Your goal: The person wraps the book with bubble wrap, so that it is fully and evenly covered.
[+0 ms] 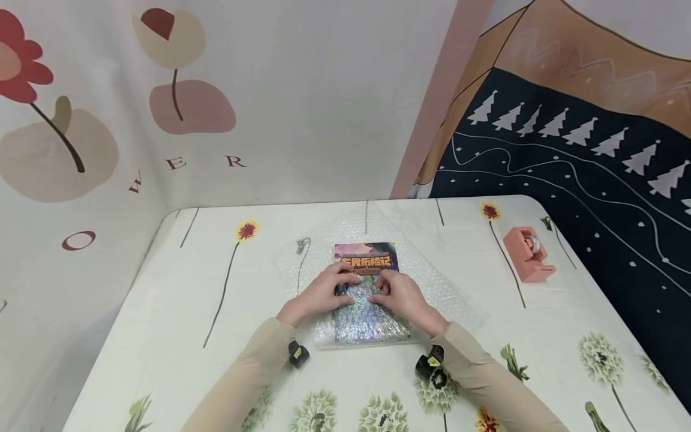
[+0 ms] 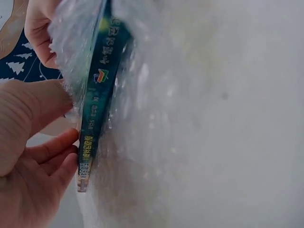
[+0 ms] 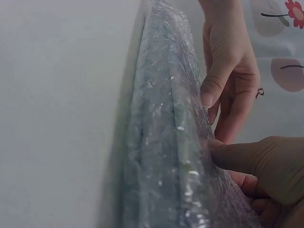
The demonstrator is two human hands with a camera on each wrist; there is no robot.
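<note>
A book [image 1: 369, 260] with a colourful cover and large orange characters lies on a sheet of bubble wrap [image 1: 432, 276]. A flap of the wrap covers its lower part; the upper cover is bare. My left hand [image 1: 324, 289] rests at the book's left side, its thumb on the wrap and its fingers on the cover. Bent fingers and thumb of my right hand [image 1: 402, 295] pinch the flap near the middle of the cover. In the left wrist view the dark green spine [image 2: 97, 95] shows beside the wrap. Wrapped layers [image 3: 161, 118] along the other side fill the right wrist view.
A pink tape dispenser [image 1: 526, 255] with a roll of clear tape stands at the table's right side. The flower-print cloth [image 1: 178, 336] covers the table. Printed fabric hangs behind and at both sides. A small black camera [image 1: 297, 354] sits at each wrist.
</note>
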